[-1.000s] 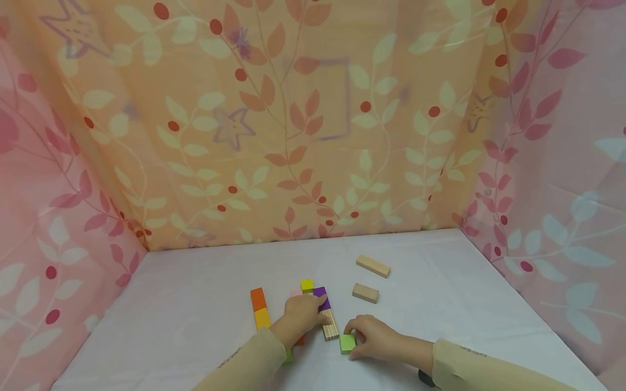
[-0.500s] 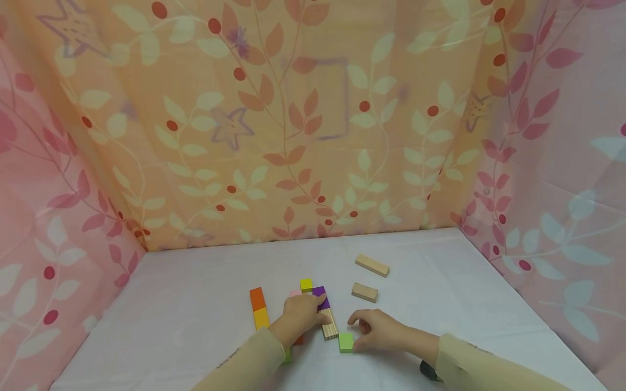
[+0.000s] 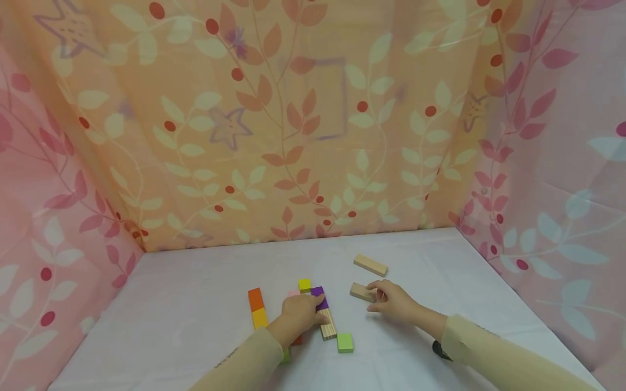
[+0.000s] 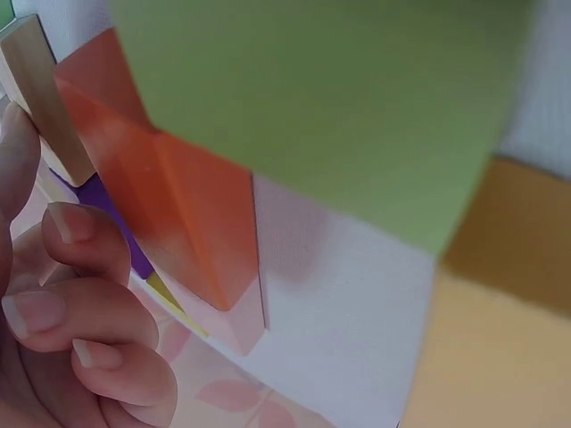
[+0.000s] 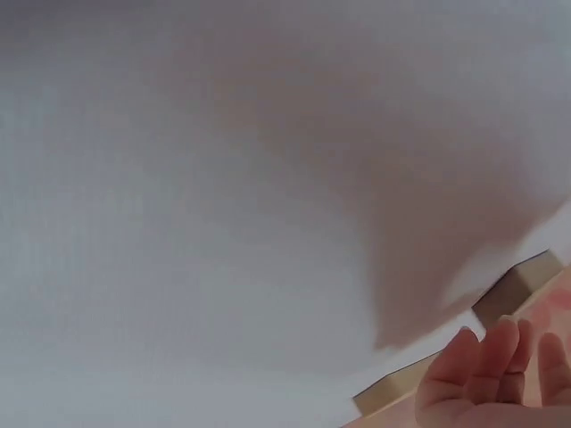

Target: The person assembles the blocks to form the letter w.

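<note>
My left hand (image 3: 298, 315) rests over a group of small blocks. Its fingers touch the purple block (image 3: 318, 294) and the striped wooden block (image 3: 327, 326) behind it; in the left wrist view they look loosely curled. A red-orange block (image 4: 169, 196) and a green block (image 4: 321, 107) lie close by. My right hand (image 3: 397, 304) reaches the right end of a short wooden block (image 3: 361, 292), thumb and forefinger apart. Whether they touch it cannot be told. A light green block (image 3: 345, 342) sits free near the striped block. Part of the group is hidden under my left hand.
A longer wooden block (image 3: 370, 265) lies further back. An orange block (image 3: 256, 299) and a yellow-orange block (image 3: 260, 318) form a row at the left. A small yellow block (image 3: 305, 285) stands behind the purple one. Patterned cloth (image 3: 274, 163) surrounds the white table (image 3: 195, 304).
My right hand has let go of the light green block and moved back and to the right, up to the short wooden block. My left hand has stayed on its blocks.
</note>
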{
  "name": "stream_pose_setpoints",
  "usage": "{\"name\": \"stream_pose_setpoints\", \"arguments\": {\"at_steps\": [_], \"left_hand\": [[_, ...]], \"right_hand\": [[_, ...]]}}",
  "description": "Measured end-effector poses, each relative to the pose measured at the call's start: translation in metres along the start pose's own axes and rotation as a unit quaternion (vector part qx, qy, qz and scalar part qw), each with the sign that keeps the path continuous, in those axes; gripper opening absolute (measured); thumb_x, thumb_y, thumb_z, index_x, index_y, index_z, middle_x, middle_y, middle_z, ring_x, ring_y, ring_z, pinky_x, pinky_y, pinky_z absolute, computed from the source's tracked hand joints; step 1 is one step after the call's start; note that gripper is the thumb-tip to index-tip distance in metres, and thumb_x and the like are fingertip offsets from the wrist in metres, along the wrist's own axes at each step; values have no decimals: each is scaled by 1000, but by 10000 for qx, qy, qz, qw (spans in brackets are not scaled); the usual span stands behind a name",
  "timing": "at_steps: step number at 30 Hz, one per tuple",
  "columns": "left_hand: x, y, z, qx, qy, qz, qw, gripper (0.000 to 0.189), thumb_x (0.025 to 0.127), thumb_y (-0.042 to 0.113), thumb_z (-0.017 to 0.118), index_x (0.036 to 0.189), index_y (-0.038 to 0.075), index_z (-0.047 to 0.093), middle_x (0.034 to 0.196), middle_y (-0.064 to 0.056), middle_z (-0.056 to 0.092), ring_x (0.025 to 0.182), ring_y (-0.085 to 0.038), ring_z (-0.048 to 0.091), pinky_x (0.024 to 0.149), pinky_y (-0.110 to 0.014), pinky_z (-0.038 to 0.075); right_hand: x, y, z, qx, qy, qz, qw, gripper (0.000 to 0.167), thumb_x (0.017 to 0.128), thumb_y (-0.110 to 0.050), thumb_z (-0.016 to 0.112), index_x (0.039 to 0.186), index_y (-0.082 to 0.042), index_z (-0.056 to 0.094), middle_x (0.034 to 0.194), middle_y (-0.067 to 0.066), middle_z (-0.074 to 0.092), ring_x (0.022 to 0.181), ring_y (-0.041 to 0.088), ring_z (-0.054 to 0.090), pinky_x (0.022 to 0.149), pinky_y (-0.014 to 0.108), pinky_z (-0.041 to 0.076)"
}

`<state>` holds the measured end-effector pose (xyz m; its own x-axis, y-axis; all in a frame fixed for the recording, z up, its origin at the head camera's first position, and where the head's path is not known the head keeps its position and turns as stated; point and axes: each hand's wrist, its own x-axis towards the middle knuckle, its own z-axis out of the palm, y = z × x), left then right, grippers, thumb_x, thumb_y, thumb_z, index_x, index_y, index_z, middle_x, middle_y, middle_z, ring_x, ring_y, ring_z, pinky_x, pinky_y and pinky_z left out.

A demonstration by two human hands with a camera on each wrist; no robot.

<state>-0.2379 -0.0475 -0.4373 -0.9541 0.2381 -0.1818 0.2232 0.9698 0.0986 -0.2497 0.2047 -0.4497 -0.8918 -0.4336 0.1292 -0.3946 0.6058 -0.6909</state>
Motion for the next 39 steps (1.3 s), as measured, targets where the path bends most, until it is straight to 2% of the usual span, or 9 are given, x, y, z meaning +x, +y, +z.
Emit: {"name": "stream_pose_setpoints", "arguments": {"at_steps": [3,7,11,22,27,30,33,36,39], "left_hand": [[1,-1,0,38,-2,-3,10000,63,80,57,70,135,28,60,122,-3,67,108,-22,62,71,-33,50],[1,-1,1,92,-30,-26,9999,63,80,57,69,135,29,60,121,-2,67,104,-20,63,70,-32,51],[1,1,1,176,-54,-22,9998,62,80,58,69,135,29,60,121,-1,67,106,-20,63,71,-32,52],[0,1,1,46,-13,-2,10000,64,79,56,70,136,28,59,121,-3,67,109,-22,62,74,-35,52],[0,1,0,96,-49,-47,9999,63,80,56,70,135,28,60,121,-3,67,104,-21,63,71,-34,51],[-1,2,-1,162,-57,-69,9998,63,80,58,68,135,29,60,121,-2,67,103,-20,63,69,-33,51],[-1,2,-1,180,-30,-62,9998,63,80,58,69,135,29,60,120,-2,67,104,-20,63,68,-33,51],[-1,2,0,161,-19,-54,9999,63,80,58,69,135,29,60,121,-2,67,105,-21,63,68,-33,51],[-1,2,-1,126,-26,-56,9999,63,79,57,69,135,29,60,121,-3,67,105,-21,63,69,-34,51]], "right_hand": [[6,5,-4,54,-38,397,9992,52,80,-13,80,120,10,57,81,5,49,72,16,43,61,25,37],[12,13,-7,135,-130,1049,9943,54,78,-13,81,120,9,56,79,4,46,71,17,42,61,27,35],[15,17,-8,211,-181,1320,9909,49,77,-12,82,116,6,58,78,4,44,71,17,41,60,27,34],[20,20,-3,147,-36,1314,9912,30,75,-10,83,97,-3,63,76,3,43,70,17,41,61,28,33],[20,20,-4,387,34,1303,9907,28,77,-9,82,97,-3,63,75,3,45,72,18,42,63,29,34],[19,20,-7,624,42,1265,9900,29,80,-11,80,101,-1,63,79,3,50,75,18,44,64,30,37],[18,20,-12,992,-223,1199,9876,31,84,-14,76,109,0,63,84,4,54,74,17,46,61,27,39],[19,22,-18,1389,-747,995,9825,31,88,-12,72,114,1,62,84,4,56,71,16,46,57,25,39],[22,23,-25,1551,-1332,708,9763,27,89,-6,69,114,1,62,81,2,55,68,13,46,55,22,37]]}}
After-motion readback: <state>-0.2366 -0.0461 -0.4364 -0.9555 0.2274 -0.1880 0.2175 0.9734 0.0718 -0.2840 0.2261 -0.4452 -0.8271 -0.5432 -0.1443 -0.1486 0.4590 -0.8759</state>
